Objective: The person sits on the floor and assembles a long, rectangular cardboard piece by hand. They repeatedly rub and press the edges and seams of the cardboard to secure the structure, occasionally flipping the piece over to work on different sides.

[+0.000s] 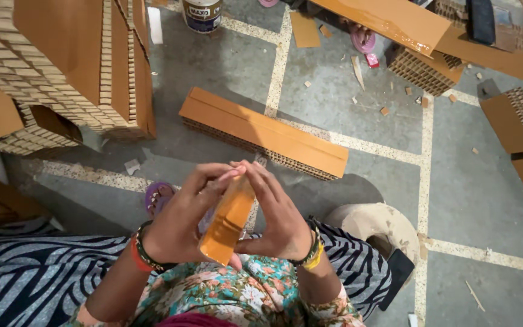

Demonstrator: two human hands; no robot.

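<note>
Both hands meet at lower centre of the frame, closed around a small brown cardboard block [228,221]. The left hand [180,221] grips it from the left, fingers curled over the top edge and thumb under. The right hand [276,221] grips it from the right, fingertips touching those of the left at the block's upper end. The block is held tilted, its lower end toward the camera, above the person's lap and clear of the floor.

Bangles sit on both wrists. A floral garment shows at the bottom edge, a striped cloth [31,272] across lower left and lower right.

On the grey floor [467,200], just above the hands in the frame, lies a long cardboard slab [264,133], honeycomb edge showing, running from centre left down to centre right. A large honeycomb cardboard stack [62,66] fills the upper left. A tin [202,13] stands at top centre. More cardboard pieces [431,42] lie at upper right and along the right edge. A tape roll [373,224] rests at lower right, beside the right wrist. A pink sandal [158,197] shows left of the left hand. Small scraps are scattered over the upper middle floor.
</note>
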